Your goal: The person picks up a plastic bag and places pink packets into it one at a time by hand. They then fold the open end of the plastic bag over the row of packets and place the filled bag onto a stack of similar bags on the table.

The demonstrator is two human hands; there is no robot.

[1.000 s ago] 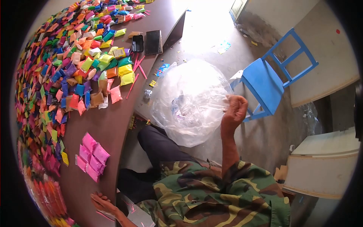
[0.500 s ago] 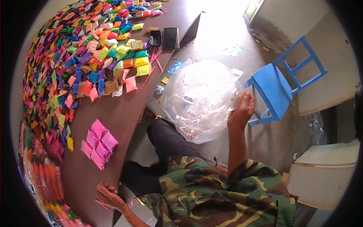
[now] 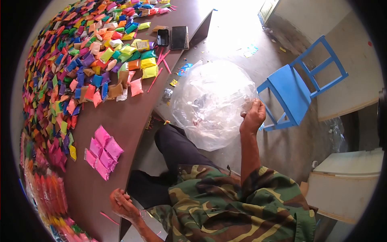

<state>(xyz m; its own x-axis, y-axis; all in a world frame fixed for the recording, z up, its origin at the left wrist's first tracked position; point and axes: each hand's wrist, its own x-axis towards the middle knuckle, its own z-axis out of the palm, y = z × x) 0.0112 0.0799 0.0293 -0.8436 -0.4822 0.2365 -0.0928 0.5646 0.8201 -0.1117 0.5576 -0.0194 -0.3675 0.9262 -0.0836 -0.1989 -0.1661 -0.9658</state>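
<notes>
A large clear plastic bag (image 3: pixel 213 105), puffed out and crumpled, stands over the floor in front of my knees. My right hand (image 3: pixel 253 117) is closed in a pinch at the bag's right side, gripping its thin film. At the table's near edge, my left hand (image 3: pixel 124 205) has loosely bent fingers, and nothing shows in it. Beyond that hand, a flat group of several pink packets (image 3: pixel 104 152) lies on the brown table (image 3: pixel 86 193). A thin pink stick (image 3: pixel 109 218) lies just left of my left hand.
A big heap of small colourful packets (image 3: pixel 80 60) covers the table's far left side. A black tray (image 3: pixel 163 37) and a dark notebook (image 3: pixel 179 38) lie near its edge. To the right stand a blue chair (image 3: pixel 290 94) and a pale box (image 3: pixel 342 189). Scraps litter the floor.
My right hand has shifted slightly left with the bag, which looks rounder now. My left hand has moved right toward the table edge, its fingers more bent.
</notes>
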